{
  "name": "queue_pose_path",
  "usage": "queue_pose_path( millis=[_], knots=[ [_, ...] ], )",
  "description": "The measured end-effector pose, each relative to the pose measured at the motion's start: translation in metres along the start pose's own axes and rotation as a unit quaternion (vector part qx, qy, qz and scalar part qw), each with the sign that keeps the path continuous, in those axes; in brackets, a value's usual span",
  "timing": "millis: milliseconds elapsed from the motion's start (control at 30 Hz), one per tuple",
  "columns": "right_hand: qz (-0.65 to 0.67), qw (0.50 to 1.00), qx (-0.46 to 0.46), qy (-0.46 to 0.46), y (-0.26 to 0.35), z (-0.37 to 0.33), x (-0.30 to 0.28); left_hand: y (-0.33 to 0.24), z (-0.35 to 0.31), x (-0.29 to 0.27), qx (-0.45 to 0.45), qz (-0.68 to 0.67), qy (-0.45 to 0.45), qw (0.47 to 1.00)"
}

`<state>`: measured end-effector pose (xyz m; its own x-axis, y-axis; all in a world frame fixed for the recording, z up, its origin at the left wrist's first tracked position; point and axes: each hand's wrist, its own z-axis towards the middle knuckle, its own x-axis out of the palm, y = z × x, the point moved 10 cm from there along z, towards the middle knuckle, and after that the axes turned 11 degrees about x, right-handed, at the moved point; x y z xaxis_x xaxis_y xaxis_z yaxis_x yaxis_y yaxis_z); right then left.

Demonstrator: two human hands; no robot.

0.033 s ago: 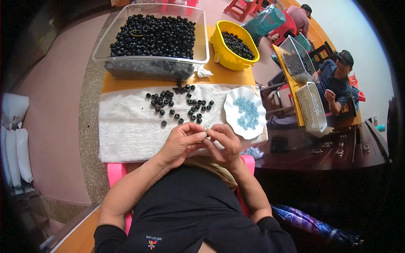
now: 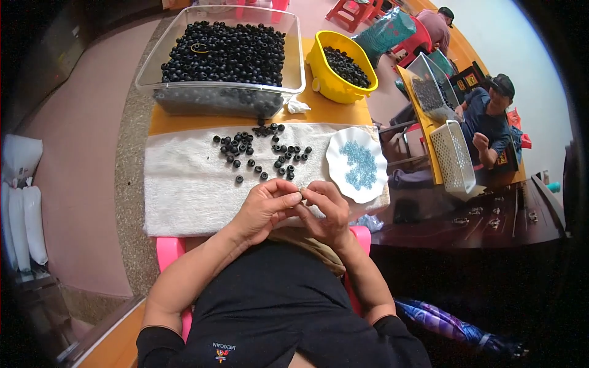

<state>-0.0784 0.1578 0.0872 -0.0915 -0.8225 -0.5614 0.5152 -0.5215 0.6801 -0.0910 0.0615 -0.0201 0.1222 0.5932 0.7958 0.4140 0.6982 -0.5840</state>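
Note:
Just in front of my body, my left hand (image 2: 270, 205) and my right hand (image 2: 326, 211) meet with thumbs and fingers pinched together. Between their fingertips is a small dark piece (image 2: 301, 195), mostly hidden by the fingers; it may be one of the black beads. Several round black beads with holes (image 2: 248, 150) lie scattered on a white towel (image 2: 184, 202) beyond my hands. To the right of them, a white scalloped plate (image 2: 336, 175) carries a heap of tiny clear light-blue pieces (image 2: 358, 165).
A large clear bin (image 2: 144, 83) full of black beads stands at the table's far side, beside a yellow tub (image 2: 325, 86) holding more. Crumpled white tissue (image 2: 297, 105) lies between them. Rightward, a co-worker (image 2: 488, 119) sits by a table with a white basket (image 2: 457, 156).

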Motion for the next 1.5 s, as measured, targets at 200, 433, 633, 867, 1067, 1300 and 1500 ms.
queue_pose_path(
  millis=[200,433,633,867,1067,1300,1500],
  knots=[
    [-0.044,0.999,-0.017,0.002,0.001,-0.002,0.000,0.001,0.002,0.004,0.012,-0.011,0.017,1.000],
    [0.069,0.976,0.088,0.185,-0.020,0.036,0.001,-0.003,0.005,-0.003,0.046,0.039,0.014,0.998],
    [-0.072,0.989,0.037,0.122,-0.016,0.090,0.015,0.003,0.005,-0.001,0.053,0.065,0.023,0.996],
    [-0.307,0.933,0.023,0.185,-0.040,0.107,0.074,0.003,0.005,0.001,0.044,0.086,0.031,0.995],
    [-0.286,0.931,0.059,0.217,-0.044,0.105,0.086,0.005,0.007,-0.003,0.051,0.099,0.035,0.993],
    [-0.280,0.925,0.058,0.251,-0.047,0.099,0.084,0.004,0.006,-0.001,0.047,0.108,0.026,0.993],
    [-0.229,0.951,-0.036,0.206,-0.026,0.095,0.071,0.003,0.006,-0.001,0.050,0.103,0.029,0.993]
  ],
)
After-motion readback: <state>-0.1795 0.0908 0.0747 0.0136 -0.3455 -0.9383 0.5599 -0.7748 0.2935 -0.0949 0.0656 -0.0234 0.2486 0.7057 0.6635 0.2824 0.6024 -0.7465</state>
